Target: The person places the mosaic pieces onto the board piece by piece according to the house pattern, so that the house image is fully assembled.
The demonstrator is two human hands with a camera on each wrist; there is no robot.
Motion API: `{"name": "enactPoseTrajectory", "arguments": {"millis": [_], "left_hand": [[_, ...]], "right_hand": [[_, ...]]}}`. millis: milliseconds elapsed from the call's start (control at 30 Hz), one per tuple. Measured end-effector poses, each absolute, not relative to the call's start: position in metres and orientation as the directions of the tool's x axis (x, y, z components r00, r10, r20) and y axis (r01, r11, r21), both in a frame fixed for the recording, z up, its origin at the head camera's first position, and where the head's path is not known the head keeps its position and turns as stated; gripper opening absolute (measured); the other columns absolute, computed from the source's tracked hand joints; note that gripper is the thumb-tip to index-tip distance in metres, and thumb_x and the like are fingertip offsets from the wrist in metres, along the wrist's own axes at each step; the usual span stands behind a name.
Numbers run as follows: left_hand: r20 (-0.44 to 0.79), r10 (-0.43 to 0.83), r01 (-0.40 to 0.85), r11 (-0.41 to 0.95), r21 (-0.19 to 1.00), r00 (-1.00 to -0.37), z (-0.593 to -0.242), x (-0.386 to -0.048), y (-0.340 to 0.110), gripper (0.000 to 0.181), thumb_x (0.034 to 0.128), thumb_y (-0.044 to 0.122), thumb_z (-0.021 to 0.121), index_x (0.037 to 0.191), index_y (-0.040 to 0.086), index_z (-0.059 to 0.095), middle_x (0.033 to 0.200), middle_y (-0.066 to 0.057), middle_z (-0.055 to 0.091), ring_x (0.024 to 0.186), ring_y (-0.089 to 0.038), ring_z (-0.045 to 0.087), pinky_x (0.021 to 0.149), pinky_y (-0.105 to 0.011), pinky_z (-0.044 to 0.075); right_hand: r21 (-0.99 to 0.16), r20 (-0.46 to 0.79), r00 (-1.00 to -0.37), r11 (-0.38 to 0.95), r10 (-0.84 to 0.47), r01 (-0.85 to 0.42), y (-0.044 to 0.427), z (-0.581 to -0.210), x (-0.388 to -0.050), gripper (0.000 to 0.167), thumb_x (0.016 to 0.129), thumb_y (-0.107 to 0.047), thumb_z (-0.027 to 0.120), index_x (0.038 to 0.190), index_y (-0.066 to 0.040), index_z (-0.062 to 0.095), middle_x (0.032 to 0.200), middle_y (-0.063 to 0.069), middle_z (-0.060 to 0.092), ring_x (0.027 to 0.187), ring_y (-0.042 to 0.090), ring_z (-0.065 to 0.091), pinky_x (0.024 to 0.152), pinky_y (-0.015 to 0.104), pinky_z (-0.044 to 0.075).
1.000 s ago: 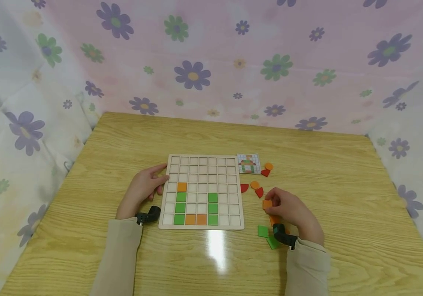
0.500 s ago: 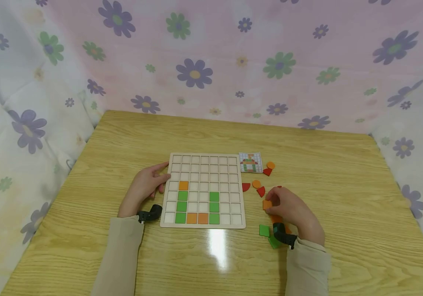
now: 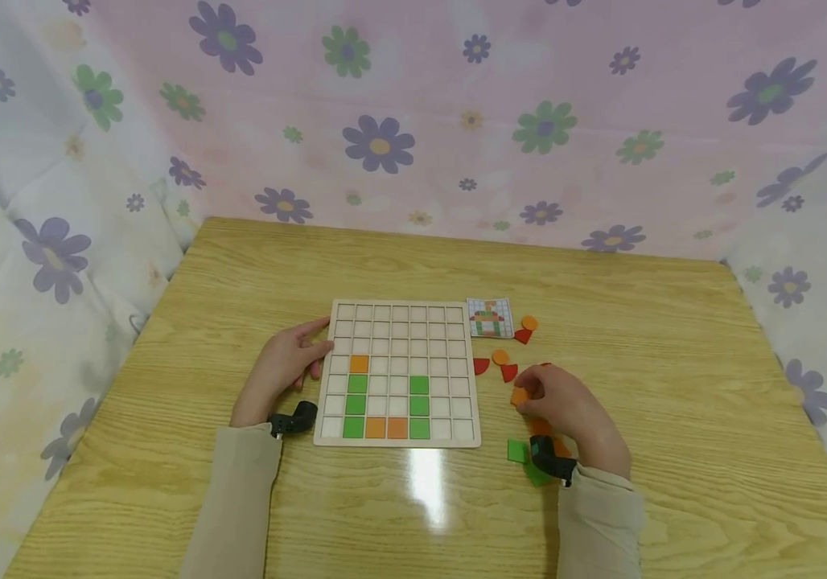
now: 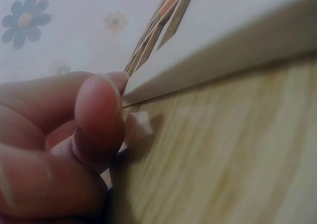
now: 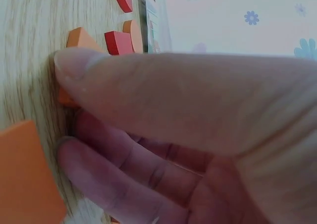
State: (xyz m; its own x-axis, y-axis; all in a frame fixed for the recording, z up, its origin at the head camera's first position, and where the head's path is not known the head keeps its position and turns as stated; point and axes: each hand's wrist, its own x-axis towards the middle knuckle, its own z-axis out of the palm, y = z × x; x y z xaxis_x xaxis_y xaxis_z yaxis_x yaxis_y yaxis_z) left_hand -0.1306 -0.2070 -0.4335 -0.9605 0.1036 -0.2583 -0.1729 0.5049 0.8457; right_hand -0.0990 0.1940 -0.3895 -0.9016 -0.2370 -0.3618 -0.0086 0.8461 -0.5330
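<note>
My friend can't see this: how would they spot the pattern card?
On the wooden table, find the grid board. The pattern card lies beside its far right corner; unlike the plain orange disc and red wedge nearby, it bears a printed grid.

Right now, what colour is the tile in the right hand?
Orange; the tile shows best in the head view.
</note>
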Motion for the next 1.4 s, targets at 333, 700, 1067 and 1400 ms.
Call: {"name": "enactPoseTrajectory", "arguments": {"millis": [333,700,1067,1400], "left_hand": [[-0.259,0.09,-0.182,0.501,0.846,-0.962,-0.435,-0.13,-0.209,0.051,0.086,0.039,0.057,0.134,0.032,0.04,0.057,-0.011,0.058,0.032,-0.017,0.04,0.035,-0.036,0.041],[-0.267,0.081,-0.19,0.509,0.84,-0.96,-0.434,-0.13,-0.206,0.051,0.0856,0.04,0.057,0.133,0.031,0.041,0.056,-0.011,0.058,0.033,-0.018,0.04,0.035,-0.034,0.04],[-0.275,0.1,-0.19,0.503,0.843,-0.956,-0.432,-0.13,-0.207,0.051,0.0866,0.038,0.057,0.134,0.029,0.04,0.056,-0.011,0.057,0.033,-0.017,0.039,0.035,-0.034,0.04],[-0.279,0.095,-0.2,0.487,0.85,-0.956,-0.434,-0.131,-0.207,0.05,0.0865,0.038,0.057,0.133,0.031,0.041,0.057,-0.012,0.058,0.034,-0.017,0.039,0.035,-0.034,0.04]], "right_hand": [[-0.556,-0.361,-0.893,0.831,-0.269,-0.025,0.192,-0.388,-0.101,0.021,0.077,-0.007,0.067,0.096,-0.006,0.058,0.083,0.002,0.054,0.075,0.018,0.048,0.066,0.031,0.043],[-0.556,-0.339,-0.907,0.831,-0.251,-0.022,0.19,-0.392,-0.104,0.024,0.083,-0.024,0.064,0.101,-0.01,0.057,0.09,0.002,0.057,0.081,0.018,0.049,0.073,0.034,0.043],[-0.628,-0.254,-0.926,0.776,-0.281,-0.062,0.163,-0.4,-0.105,0.032,0.089,-0.039,0.051,0.109,-0.015,0.057,0.095,0.001,0.058,0.085,0.019,0.05,0.077,0.035,0.042],[-0.639,-0.237,-0.919,0.763,-0.316,-0.098,0.134,-0.398,-0.111,0.015,0.087,-0.035,0.058,0.094,-0.023,0.06,0.08,-0.004,0.056,0.075,0.016,0.048,0.067,0.029,0.04]]}}
